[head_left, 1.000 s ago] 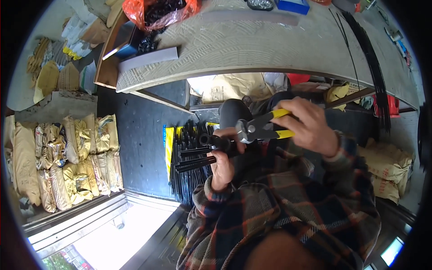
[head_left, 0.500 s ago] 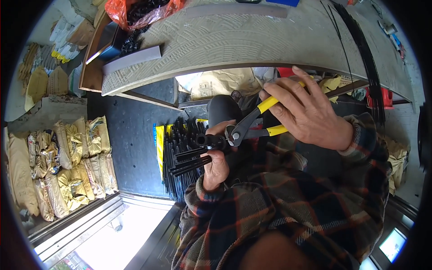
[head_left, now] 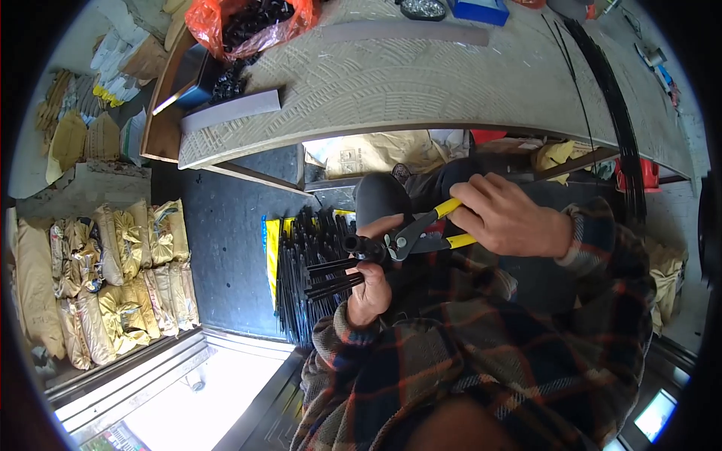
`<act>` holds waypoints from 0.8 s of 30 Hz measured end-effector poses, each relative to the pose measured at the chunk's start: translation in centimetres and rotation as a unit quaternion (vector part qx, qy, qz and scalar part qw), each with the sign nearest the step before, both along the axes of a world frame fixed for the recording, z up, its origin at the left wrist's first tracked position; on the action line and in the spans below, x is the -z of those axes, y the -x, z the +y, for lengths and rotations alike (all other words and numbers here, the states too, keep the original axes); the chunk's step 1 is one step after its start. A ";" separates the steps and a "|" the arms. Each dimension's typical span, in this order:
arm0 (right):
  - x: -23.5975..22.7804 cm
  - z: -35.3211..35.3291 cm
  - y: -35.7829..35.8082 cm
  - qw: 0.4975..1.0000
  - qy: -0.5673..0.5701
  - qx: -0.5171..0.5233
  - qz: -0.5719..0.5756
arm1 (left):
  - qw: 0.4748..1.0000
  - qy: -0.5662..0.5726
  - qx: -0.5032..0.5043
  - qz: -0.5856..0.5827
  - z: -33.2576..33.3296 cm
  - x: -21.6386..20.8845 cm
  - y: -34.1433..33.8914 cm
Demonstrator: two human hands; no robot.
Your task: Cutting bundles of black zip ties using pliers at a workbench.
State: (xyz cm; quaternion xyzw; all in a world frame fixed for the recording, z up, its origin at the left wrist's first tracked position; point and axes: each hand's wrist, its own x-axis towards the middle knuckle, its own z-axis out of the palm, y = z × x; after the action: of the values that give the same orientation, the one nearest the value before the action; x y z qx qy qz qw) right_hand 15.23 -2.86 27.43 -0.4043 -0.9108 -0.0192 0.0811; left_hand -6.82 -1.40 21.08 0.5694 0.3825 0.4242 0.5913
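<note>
My right hand is closed round the yellow handles of a pair of pliers-like cutters. Their dark metal jaws meet a black tubular part over my lap. My left hand grips that black part together with several thin black rods, which stick out to the left. Whether the jaws bite on the part is hard to make out. Below and left of my left hand stands a dense bundle of black rods, with yellow wrapping along its edge.
A grey worktable spans the far side, carrying an orange bag of black parts, a grey strip, a blue box and long black strands hanging over its edge. Brown and gold packages lie on the left.
My right hand's raised fingers have curled round the handles. The camera view has shifted slightly, so the table and the hands appear a little lower and further right.
</note>
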 end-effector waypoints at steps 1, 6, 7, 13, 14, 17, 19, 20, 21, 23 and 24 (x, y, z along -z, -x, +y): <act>0.0 0.2 -0.3 1.000 -0.003 -0.001 -0.002 | 1.000 -0.003 -0.001 -0.002 0.1 0.2 -0.1; -1.9 1.6 -2.1 0.923 0.337 -0.064 0.177 | 0.994 0.010 0.058 -0.090 0.9 1.4 0.6; -2.7 2.0 -2.3 0.922 0.338 -0.065 0.176 | 0.991 -0.001 0.080 -0.110 0.9 1.5 0.6; -5.6 3.4 -3.0 0.760 0.626 0.000 0.178 | 0.989 -0.024 0.087 -0.115 0.3 1.0 -0.3; -5.6 3.5 -3.1 0.759 0.627 0.000 0.179 | 0.991 -0.027 0.084 -0.101 0.2 1.0 -0.4; -5.4 3.6 -3.2 0.815 0.560 -0.043 0.142 | 0.994 -0.035 0.076 -0.075 -0.4 0.4 -0.8; -5.4 3.8 -2.9 0.846 0.517 -0.068 0.106 | 0.995 -0.037 0.073 -0.057 -0.7 0.2 -0.5; -5.3 3.7 -2.6 0.846 0.518 -0.066 0.106 | 0.995 -0.039 0.075 -0.044 -0.7 0.2 -0.5; -5.1 3.5 -2.2 0.846 0.523 -0.047 0.096 | 0.995 -0.038 0.076 -0.045 -0.7 0.3 -0.5; -4.4 3.1 -1.5 0.846 0.525 -0.032 0.085 | 0.995 -0.040 0.075 -0.052 -0.6 0.5 -0.3; -3.9 2.9 -1.3 0.860 0.496 -0.022 0.117 | 0.995 -0.043 0.071 -0.050 -0.4 0.7 -0.2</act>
State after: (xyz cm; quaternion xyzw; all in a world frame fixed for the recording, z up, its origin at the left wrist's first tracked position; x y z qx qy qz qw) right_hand 16.56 0.07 31.37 -0.3704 -0.7921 0.4846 -0.0238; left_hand -6.58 -1.81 20.34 0.5980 0.2921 0.4252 0.6134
